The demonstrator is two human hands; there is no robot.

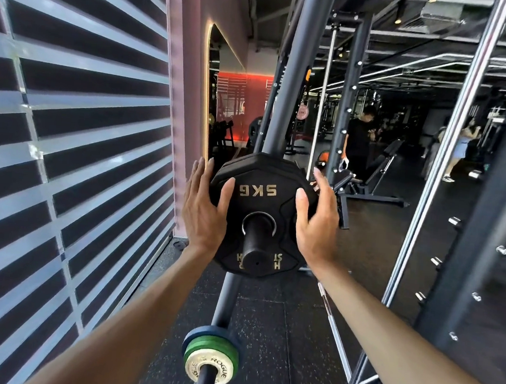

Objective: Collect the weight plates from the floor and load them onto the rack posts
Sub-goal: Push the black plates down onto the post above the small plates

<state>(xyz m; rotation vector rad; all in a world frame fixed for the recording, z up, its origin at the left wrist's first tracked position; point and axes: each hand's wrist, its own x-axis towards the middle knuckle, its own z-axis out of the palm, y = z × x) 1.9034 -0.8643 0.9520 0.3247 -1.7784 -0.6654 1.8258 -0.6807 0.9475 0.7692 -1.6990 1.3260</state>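
Observation:
A black 5KG weight plate (pixel 262 174) sits on a black rack post (pixel 255 244) that points toward me from the slanted rack upright (pixel 298 73). My left hand (pixel 204 206) is at the plate's left edge, its fingers straight and its thumb pressing the plate's face. On the right edge, my right hand (pixel 316 222) grips the plate, thumb on the face and fingers behind the rim. Lower down, a second post carries green plates (pixel 210 353) and a small pale plate (pixel 210 370).
A window with blinds (pixel 66 145) runs close along the left. A barbell (pixel 334 327) lies on the rubber floor to the right, beside another rack frame (pixel 470 241) with pegs. Beyond stand a bench (pixel 375 178) and a person in black (pixel 357 139).

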